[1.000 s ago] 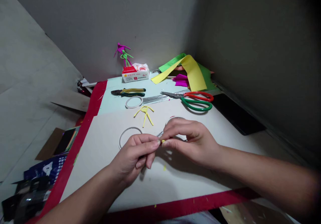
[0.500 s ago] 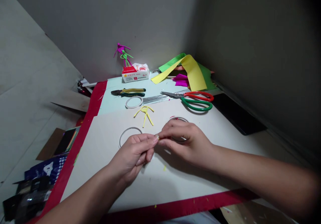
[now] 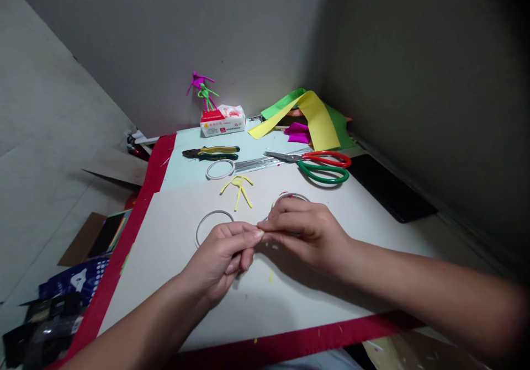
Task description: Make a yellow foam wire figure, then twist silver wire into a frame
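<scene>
Pinching in tight, both hands met over the middle of the white sheet [image 3: 248, 298], fingertip to fingertip. The left hand [image 3: 223, 251] had thumb and forefinger pressed together on a thin strand [image 3: 260, 231], the other fingers curled loosely beneath. The right hand [image 3: 308, 231] came at it from the opposite side, thumb and forefinger closed on the same strand, knuckles arched above. So little of the strand showed between the two pinches that its material and colour could not be made out.

What mattered was the line-up. The strand sat right at the meeting point of the two grips, held just off the sheet, with its long axis running roughly left to right, from one hand's fingertips into the other's. Neither hand was nearer; each had an end.

Around them, plenty of kit. A wire ring [image 3: 215, 211] lay flat just behind the left hand, and a second ring [image 3: 292, 195] peeked out behind the right knuckles. Farther back lay a yellow stick figure [image 3: 239, 188], a tape ring [image 3: 208, 172], pliers [image 3: 212, 152], a bundle of straight wires [image 3: 256, 163] and red-and-green scissors [image 3: 321, 165], all well apart from the hands. Coloured paper strips [image 3: 314, 119] and a tissue pack [image 3: 222, 121] sat by the wall.
</scene>
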`<action>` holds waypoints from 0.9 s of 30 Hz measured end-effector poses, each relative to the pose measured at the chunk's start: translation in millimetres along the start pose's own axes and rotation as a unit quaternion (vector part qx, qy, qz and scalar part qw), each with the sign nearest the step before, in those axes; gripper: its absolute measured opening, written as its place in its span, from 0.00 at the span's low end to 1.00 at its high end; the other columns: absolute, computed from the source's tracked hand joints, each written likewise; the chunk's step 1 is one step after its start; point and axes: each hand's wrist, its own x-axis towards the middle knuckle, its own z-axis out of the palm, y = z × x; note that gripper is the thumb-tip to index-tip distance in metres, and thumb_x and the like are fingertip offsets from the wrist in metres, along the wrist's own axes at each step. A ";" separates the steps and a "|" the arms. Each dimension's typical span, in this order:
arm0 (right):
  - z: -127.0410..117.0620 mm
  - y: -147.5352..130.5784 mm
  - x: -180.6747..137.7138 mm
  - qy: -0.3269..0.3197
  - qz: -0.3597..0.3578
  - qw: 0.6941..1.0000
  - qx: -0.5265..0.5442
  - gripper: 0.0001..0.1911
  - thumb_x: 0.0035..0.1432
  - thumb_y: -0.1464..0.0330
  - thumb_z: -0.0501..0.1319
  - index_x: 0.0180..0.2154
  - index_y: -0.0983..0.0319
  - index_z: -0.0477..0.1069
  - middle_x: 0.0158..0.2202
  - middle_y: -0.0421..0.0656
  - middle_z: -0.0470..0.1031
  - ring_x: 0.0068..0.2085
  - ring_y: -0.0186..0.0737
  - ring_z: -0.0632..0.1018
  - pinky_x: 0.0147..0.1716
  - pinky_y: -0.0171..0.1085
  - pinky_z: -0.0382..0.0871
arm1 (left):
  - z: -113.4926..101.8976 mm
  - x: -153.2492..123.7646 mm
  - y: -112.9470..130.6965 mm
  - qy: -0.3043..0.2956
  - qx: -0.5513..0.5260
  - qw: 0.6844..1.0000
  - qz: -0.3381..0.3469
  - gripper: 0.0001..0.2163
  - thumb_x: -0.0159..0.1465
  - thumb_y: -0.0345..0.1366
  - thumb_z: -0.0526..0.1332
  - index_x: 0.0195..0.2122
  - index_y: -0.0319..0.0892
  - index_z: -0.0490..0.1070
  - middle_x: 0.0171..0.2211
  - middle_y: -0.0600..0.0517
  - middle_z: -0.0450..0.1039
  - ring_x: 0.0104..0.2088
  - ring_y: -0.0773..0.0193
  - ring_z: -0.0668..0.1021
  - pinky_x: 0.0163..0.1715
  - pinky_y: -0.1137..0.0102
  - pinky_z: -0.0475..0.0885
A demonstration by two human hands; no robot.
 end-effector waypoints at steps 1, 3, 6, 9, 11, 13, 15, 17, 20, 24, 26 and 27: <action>-0.4 0.5 -0.2 0.001 -0.015 1.000 -0.015 0.04 0.57 0.73 0.63 0.35 0.64 0.77 0.29 0.44 0.76 0.32 0.36 0.75 0.34 0.37 0.67 | -0.4 0.3 0.1 -0.010 -0.005 1.000 0.000 0.06 0.55 0.33 0.65 0.25 0.36 0.74 0.07 0.60 0.61 0.10 0.80 0.51 0.15 0.74 0.42; -0.8 1.4 -1.1 0.003 -0.035 0.999 -0.042 0.04 0.57 0.74 0.62 0.36 0.65 0.76 0.30 0.44 0.75 0.32 0.36 0.74 0.34 0.37 0.66 | 0.0 0.1 1.2 -0.019 -0.004 1.000 0.000 0.07 0.56 0.33 0.65 0.24 0.36 0.74 0.08 0.59 0.61 0.10 0.79 0.51 0.15 0.74 0.41; -0.3 1.7 -2.8 0.006 -0.034 0.998 -0.058 0.04 0.57 0.74 0.62 0.35 0.64 0.76 0.30 0.44 0.74 0.32 0.36 0.74 0.34 0.37 0.66 | 2.6 -2.0 3.5 0.006 0.024 1.000 -0.007 0.07 0.56 0.35 0.66 0.28 0.35 0.75 0.08 0.59 0.63 0.10 0.80 0.51 0.16 0.75 0.41; 0.2 0.6 -3.2 0.002 -0.025 0.998 -0.056 0.03 0.57 0.74 0.62 0.34 0.64 0.76 0.29 0.43 0.74 0.32 0.36 0.74 0.35 0.38 0.66 | 5.4 -4.9 5.0 0.037 0.041 0.998 -0.016 0.09 0.53 0.36 0.68 0.29 0.35 0.75 0.08 0.58 0.64 0.10 0.81 0.52 0.15 0.77 0.40; -1.0 -0.5 -1.6 -0.014 -0.015 0.999 -0.035 0.04 0.57 0.74 0.62 0.34 0.65 0.76 0.29 0.43 0.74 0.31 0.35 0.74 0.35 0.38 0.66 | 6.3 -6.4 5.2 0.040 0.040 0.998 -0.016 0.09 0.51 0.37 0.69 0.27 0.35 0.75 0.08 0.58 0.63 0.10 0.81 0.53 0.15 0.78 0.42; -3.8 -1.3 1.6 -0.042 0.011 0.999 0.007 0.04 0.56 0.73 0.63 0.35 0.64 0.77 0.29 0.43 0.75 0.31 0.35 0.75 0.35 0.37 0.67 | 6.6 -7.4 5.2 0.035 0.039 0.999 -0.015 0.10 0.50 0.38 0.69 0.25 0.35 0.75 0.07 0.58 0.63 0.10 0.81 0.54 0.14 0.79 0.43; -7.4 -1.3 4.9 -0.064 0.036 0.996 0.052 0.05 0.56 0.72 0.65 0.37 0.64 0.78 0.30 0.44 0.77 0.32 0.35 0.76 0.35 0.36 0.68 | 6.6 -8.1 5.1 0.026 0.042 0.999 -0.013 0.10 0.51 0.39 0.69 0.24 0.36 0.74 0.07 0.58 0.63 0.10 0.81 0.54 0.14 0.79 0.44; -10.4 -0.4 6.8 -0.073 0.041 0.994 0.075 0.06 0.56 0.71 0.65 0.37 0.63 0.78 0.31 0.44 0.78 0.32 0.36 0.78 0.37 0.37 0.69 | 6.4 -8.2 4.9 0.014 0.047 0.999 -0.011 0.10 0.52 0.38 0.68 0.23 0.36 0.74 0.07 0.58 0.63 0.11 0.80 0.54 0.14 0.79 0.45; -11.7 1.3 5.6 -0.086 0.020 0.994 0.068 0.06 0.56 0.71 0.65 0.37 0.62 0.78 0.30 0.43 0.78 0.32 0.35 0.78 0.38 0.37 0.69 | 5.4 -7.1 3.6 0.011 0.055 0.998 -0.014 0.09 0.54 0.36 0.67 0.21 0.37 0.73 0.07 0.58 0.62 0.11 0.79 0.54 0.15 0.79 0.47; -9.6 1.8 1.2 -0.090 -0.030 0.995 0.004 0.08 0.60 0.71 0.60 0.41 0.64 0.76 0.31 0.45 0.76 0.32 0.35 0.76 0.33 0.35 0.68 | 2.6 -4.0 1.1 0.004 0.049 0.999 -0.005 0.10 0.55 0.33 0.65 0.19 0.38 0.70 0.06 0.59 0.59 0.11 0.78 0.52 0.16 0.76 0.47; -9.1 1.0 0.5 -0.073 -0.057 0.995 -0.044 0.09 0.62 0.71 0.58 0.41 0.64 0.75 0.32 0.45 0.75 0.32 0.35 0.74 0.33 0.36 0.68 | 1.5 -2.9 1.1 -0.012 0.033 0.999 0.006 0.11 0.57 0.33 0.63 0.18 0.39 0.69 0.06 0.59 0.58 0.11 0.76 0.52 0.17 0.75 0.49; -9.2 0.4 0.6 -0.060 -0.062 0.995 -0.057 0.08 0.62 0.71 0.57 0.40 0.64 0.75 0.32 0.45 0.75 0.32 0.36 0.74 0.34 0.36 0.68 | 1.2 -2.7 1.4 -0.020 0.025 0.999 0.010 0.11 0.58 0.33 0.62 0.19 0.39 0.69 0.07 0.59 0.59 0.11 0.76 0.53 0.17 0.75 0.50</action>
